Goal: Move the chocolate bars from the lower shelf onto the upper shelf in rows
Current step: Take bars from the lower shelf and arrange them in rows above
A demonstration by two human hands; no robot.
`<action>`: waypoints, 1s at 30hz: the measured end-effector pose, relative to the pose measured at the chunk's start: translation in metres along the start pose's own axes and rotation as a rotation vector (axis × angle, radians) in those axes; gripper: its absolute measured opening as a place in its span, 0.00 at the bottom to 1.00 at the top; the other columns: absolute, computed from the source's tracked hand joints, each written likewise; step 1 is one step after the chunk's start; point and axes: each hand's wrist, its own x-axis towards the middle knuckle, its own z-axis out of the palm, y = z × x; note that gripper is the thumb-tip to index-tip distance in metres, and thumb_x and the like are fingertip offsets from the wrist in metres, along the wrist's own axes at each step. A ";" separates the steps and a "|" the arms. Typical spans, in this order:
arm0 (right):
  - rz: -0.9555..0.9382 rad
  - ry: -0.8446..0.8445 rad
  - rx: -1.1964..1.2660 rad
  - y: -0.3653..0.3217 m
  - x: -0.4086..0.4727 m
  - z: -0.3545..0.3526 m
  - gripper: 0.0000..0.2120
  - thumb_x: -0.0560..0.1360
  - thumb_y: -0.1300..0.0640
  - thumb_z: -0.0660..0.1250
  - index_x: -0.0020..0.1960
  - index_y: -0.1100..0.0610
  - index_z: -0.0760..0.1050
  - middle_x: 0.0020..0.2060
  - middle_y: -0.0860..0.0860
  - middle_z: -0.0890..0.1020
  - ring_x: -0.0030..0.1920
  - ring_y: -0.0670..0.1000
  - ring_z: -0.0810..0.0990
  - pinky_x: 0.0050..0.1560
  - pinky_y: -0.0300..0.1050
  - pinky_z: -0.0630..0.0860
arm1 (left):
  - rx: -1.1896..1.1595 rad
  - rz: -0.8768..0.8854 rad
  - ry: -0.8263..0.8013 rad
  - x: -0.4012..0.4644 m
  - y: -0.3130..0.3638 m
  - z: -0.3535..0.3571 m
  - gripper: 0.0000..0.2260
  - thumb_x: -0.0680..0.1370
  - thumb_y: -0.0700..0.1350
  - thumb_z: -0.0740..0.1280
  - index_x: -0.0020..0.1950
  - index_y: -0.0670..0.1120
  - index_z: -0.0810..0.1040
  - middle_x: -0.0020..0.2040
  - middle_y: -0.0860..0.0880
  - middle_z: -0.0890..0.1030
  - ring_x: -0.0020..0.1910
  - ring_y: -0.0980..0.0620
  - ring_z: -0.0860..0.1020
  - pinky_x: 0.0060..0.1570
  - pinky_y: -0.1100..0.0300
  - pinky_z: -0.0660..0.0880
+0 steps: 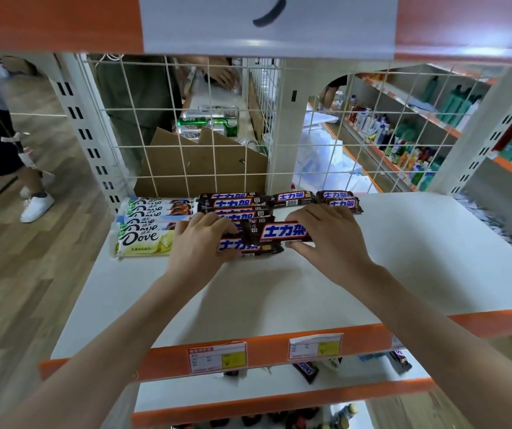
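Observation:
On the white upper shelf (357, 289), a row of Dove bars (143, 238) lies at the left with a row of brown Snickers bars (236, 205) beside it. My right hand (329, 239) pinches one brown Snickers bar (282, 233) by its right end, held just above the row's front. My left hand (202, 243) grips the left end of the front Snickers bar (248, 247) lying on the shelf. More Snickers bars (339, 200) lie at the back right. On the lower shelf (248, 394), a dark Snickers bar (305, 370) and another (401, 360) show below the orange edge.
A white wire grid (217, 144) backs the shelf, with a cardboard box (205, 168) and people behind it. Orange shelf edge with price tags (217, 356) runs along the front. Another shelf unit with bottles (409, 140) stands at the right. A person's legs (28, 193) stand at left.

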 end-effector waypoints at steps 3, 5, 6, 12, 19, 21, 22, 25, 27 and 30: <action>-0.001 -0.048 0.004 -0.004 0.000 0.003 0.18 0.65 0.52 0.77 0.52 0.57 0.79 0.44 0.51 0.82 0.46 0.56 0.80 0.48 0.50 0.72 | -0.016 -0.005 0.004 -0.004 -0.004 -0.004 0.19 0.69 0.55 0.72 0.57 0.52 0.76 0.57 0.51 0.76 0.57 0.49 0.70 0.53 0.54 0.61; -0.010 -0.073 0.011 -0.008 0.000 0.006 0.18 0.66 0.52 0.77 0.53 0.57 0.79 0.45 0.51 0.82 0.46 0.56 0.80 0.48 0.50 0.72 | -0.033 -0.009 -0.005 -0.008 -0.009 -0.007 0.21 0.69 0.56 0.73 0.59 0.51 0.75 0.58 0.51 0.76 0.58 0.48 0.70 0.55 0.52 0.63; -0.017 -0.085 0.021 -0.010 0.000 0.008 0.18 0.66 0.51 0.76 0.53 0.57 0.78 0.45 0.51 0.82 0.47 0.55 0.80 0.49 0.50 0.72 | -0.036 -0.009 -0.015 -0.010 -0.012 -0.008 0.23 0.68 0.57 0.73 0.60 0.51 0.74 0.58 0.51 0.75 0.59 0.48 0.69 0.57 0.51 0.63; -0.064 -0.175 0.090 -0.035 0.006 0.024 0.18 0.71 0.50 0.71 0.58 0.55 0.76 0.52 0.51 0.80 0.52 0.54 0.77 0.51 0.48 0.69 | -0.058 -0.047 -0.018 -0.025 -0.027 -0.016 0.32 0.65 0.60 0.74 0.65 0.52 0.71 0.63 0.50 0.73 0.63 0.48 0.67 0.59 0.51 0.62; -0.055 -0.239 0.092 -0.051 0.016 0.037 0.20 0.71 0.47 0.70 0.60 0.51 0.72 0.56 0.47 0.76 0.57 0.50 0.72 0.52 0.45 0.66 | -0.070 -0.074 -0.029 -0.033 -0.039 -0.020 0.33 0.64 0.64 0.72 0.65 0.54 0.69 0.64 0.51 0.73 0.64 0.49 0.66 0.61 0.51 0.61; -0.054 -0.245 0.096 -0.051 0.015 0.037 0.20 0.70 0.45 0.70 0.59 0.52 0.73 0.55 0.48 0.76 0.56 0.51 0.73 0.50 0.45 0.67 | -0.075 -0.067 -0.020 -0.034 -0.040 -0.020 0.32 0.64 0.64 0.72 0.64 0.54 0.71 0.63 0.51 0.73 0.63 0.48 0.66 0.60 0.51 0.61; -0.054 -0.244 0.098 -0.052 0.014 0.036 0.19 0.70 0.45 0.70 0.57 0.52 0.73 0.54 0.48 0.76 0.55 0.51 0.73 0.50 0.45 0.67 | -0.075 -0.062 -0.018 -0.034 -0.040 -0.020 0.32 0.64 0.63 0.72 0.64 0.53 0.71 0.62 0.51 0.73 0.63 0.48 0.67 0.60 0.51 0.61; -0.047 -0.239 0.094 -0.052 0.012 0.036 0.16 0.71 0.43 0.69 0.53 0.51 0.73 0.51 0.47 0.76 0.52 0.50 0.74 0.47 0.44 0.65 | -0.071 -0.053 -0.025 -0.034 -0.040 -0.019 0.31 0.65 0.63 0.72 0.64 0.53 0.72 0.63 0.50 0.73 0.63 0.48 0.67 0.60 0.51 0.62; -0.035 -0.243 0.083 -0.054 0.012 0.036 0.16 0.71 0.43 0.69 0.52 0.51 0.72 0.50 0.47 0.76 0.52 0.50 0.73 0.46 0.43 0.65 | -0.073 -0.050 -0.027 -0.033 -0.039 -0.019 0.31 0.65 0.62 0.72 0.64 0.53 0.72 0.63 0.50 0.73 0.64 0.48 0.66 0.61 0.51 0.61; -0.027 -0.232 0.079 -0.057 0.013 0.037 0.17 0.71 0.43 0.69 0.52 0.52 0.72 0.50 0.48 0.77 0.52 0.51 0.74 0.47 0.43 0.66 | -0.084 -0.038 -0.021 -0.032 -0.038 -0.019 0.29 0.65 0.62 0.72 0.63 0.53 0.72 0.63 0.51 0.73 0.63 0.48 0.66 0.60 0.51 0.62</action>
